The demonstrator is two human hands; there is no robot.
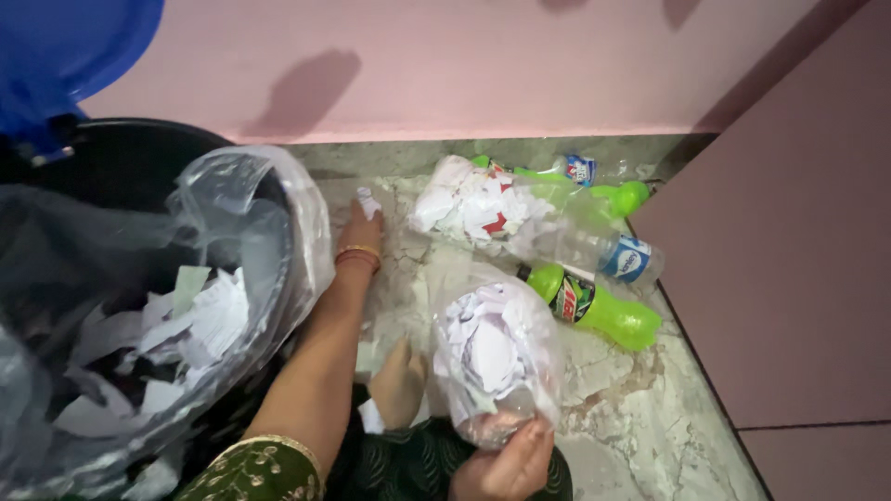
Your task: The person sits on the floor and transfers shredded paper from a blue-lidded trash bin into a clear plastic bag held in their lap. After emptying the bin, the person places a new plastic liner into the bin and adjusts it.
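Right hand, bottom centre, pinches a clear bag of crumpled paper, fingers closed on its lower edge. Left hand, centre frame, closes its grip on a paper scrap off the floor, just beside the lined bin at left.

Free room and obstacles on the marble floor. The bin with its clear liner closed off the floor's left side. At the far edge, against the pink wall, crumpled paper and plastic bottles filled the far right corner, a green bottle lying nearest. A narrow bare strip ran between liner and paper heap; the left hand occupied it. The clear bag of paper, held by the right hand, and a bare foot blocked the near middle. Open floor remained along the near right edge, beside the cabinet panel.
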